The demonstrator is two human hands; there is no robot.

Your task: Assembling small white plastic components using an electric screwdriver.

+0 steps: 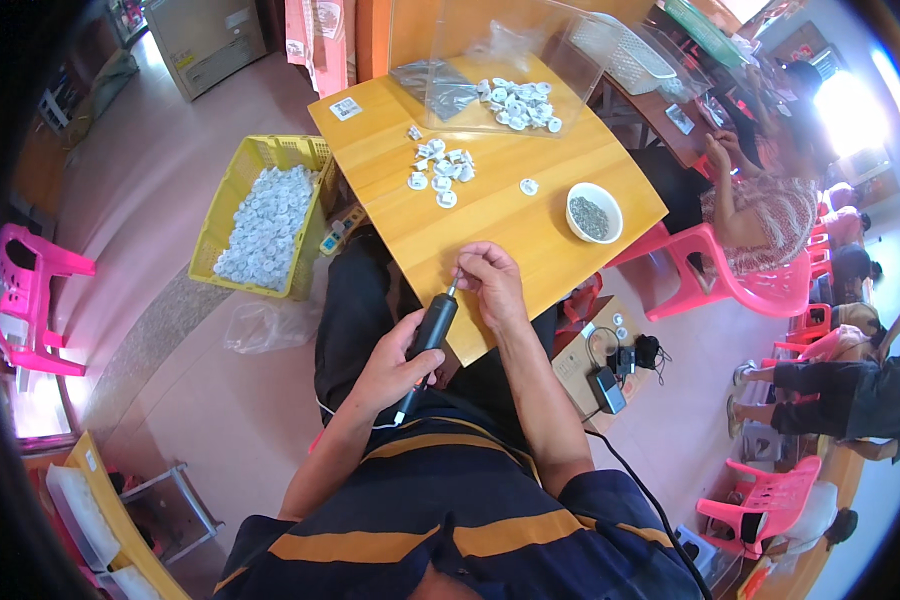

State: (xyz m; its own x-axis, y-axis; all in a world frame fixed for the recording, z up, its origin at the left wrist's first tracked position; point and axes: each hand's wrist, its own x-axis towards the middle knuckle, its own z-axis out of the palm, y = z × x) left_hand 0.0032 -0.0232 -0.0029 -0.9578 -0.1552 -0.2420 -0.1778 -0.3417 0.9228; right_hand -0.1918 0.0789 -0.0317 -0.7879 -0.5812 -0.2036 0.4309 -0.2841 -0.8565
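Note:
My left hand (400,368) is wrapped round a black electric screwdriver (434,328), with a white cable at its lower end. The bit points up and away from me, over the near edge of the wooden table (390,200). At the bit's tip, the fingers of my right hand (491,282) are pinched together; what they hold is too small to make out. Beyond my hands lies a loose pile of small white round plastic parts (444,170). One single white part (529,186) lies apart from it. A white bowl (615,222) of small metal screws stands to the right.
A clear plastic bin (440,100) with more white parts sits at the table's far side. Left of the table, a yellow crate (215,215) is full of white parts. A cardboard box (570,375) with black adapters is at lower right. Another person sits on a pink chair (740,280).

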